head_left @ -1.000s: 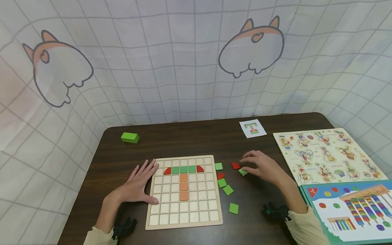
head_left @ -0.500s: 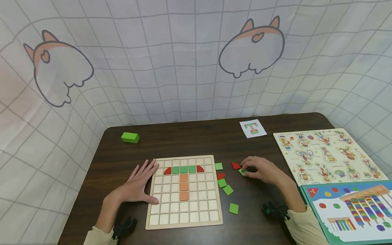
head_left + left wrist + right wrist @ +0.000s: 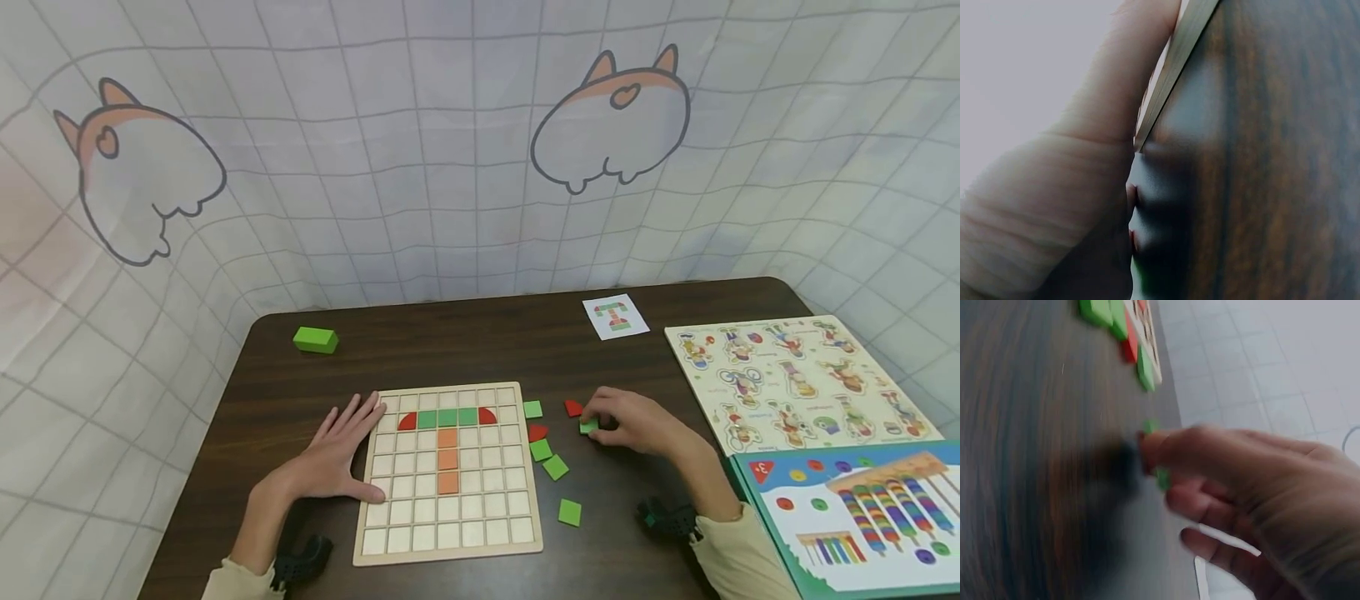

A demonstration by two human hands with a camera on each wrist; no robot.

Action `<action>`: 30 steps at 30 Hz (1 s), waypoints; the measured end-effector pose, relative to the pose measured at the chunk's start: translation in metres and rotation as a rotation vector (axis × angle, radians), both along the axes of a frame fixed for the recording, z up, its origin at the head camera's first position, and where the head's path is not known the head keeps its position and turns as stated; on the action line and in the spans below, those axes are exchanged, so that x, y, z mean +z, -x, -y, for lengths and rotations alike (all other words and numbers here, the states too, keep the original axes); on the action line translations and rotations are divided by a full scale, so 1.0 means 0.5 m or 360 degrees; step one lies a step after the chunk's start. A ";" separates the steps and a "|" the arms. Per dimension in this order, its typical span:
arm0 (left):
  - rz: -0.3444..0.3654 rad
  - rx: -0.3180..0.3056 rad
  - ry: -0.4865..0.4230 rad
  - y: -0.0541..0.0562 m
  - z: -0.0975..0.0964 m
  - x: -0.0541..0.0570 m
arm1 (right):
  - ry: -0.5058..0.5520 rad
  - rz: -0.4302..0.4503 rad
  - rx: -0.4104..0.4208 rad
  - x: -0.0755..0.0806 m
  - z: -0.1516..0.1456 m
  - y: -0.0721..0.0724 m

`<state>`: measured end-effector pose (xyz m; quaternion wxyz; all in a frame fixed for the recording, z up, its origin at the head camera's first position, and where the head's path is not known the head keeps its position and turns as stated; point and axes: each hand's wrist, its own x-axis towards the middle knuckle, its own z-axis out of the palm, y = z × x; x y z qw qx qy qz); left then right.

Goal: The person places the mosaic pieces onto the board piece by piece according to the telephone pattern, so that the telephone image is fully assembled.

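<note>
My left hand [image 3: 330,458] lies with spread fingers along the left edge of a wooden grid board [image 3: 420,557], thumb and fingertips on its rim. Set in the board are a row of green squares [image 3: 447,417] with a red quarter-round piece [image 3: 407,422] at each end, and a column of orange squares [image 3: 447,459] below. Right of the board, my right hand [image 3: 637,421] pinches a green square tile [image 3: 588,426] between thumb and fingers; in the right wrist view the tile [image 3: 1163,478] is partly hidden by the thumb. A red piece [image 3: 573,408] lies just beyond these fingertips.
Several loose green tiles [image 3: 555,467] and another red piece [image 3: 537,432] lie by the board's right edge. A pattern card [image 3: 616,317] sits at the back. An animal puzzle board [image 3: 772,375] and a colourful book [image 3: 870,517] fill the right side. A green block [image 3: 316,340] stands back left.
My right hand has come down and closed its thumb and fingers on the green tile, which has shifted slightly left. My left hand stays on the board.
</note>
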<state>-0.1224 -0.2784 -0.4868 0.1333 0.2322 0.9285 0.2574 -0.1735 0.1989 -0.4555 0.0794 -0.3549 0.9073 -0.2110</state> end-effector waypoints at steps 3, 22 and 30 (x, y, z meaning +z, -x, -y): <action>-0.0003 0.0001 0.0011 -0.001 0.002 0.001 | 0.0078 -0.0075 0.0003 0.007 0.037 -0.008; -0.0001 0.0019 0.0020 -0.003 0.003 0.004 | 0.0073 -0.0553 0.0466 -0.010 0.254 -0.013; 0.0004 0.0026 0.0029 -0.003 0.000 0.005 | 0.0050 -0.0518 0.0425 -0.011 0.254 -0.017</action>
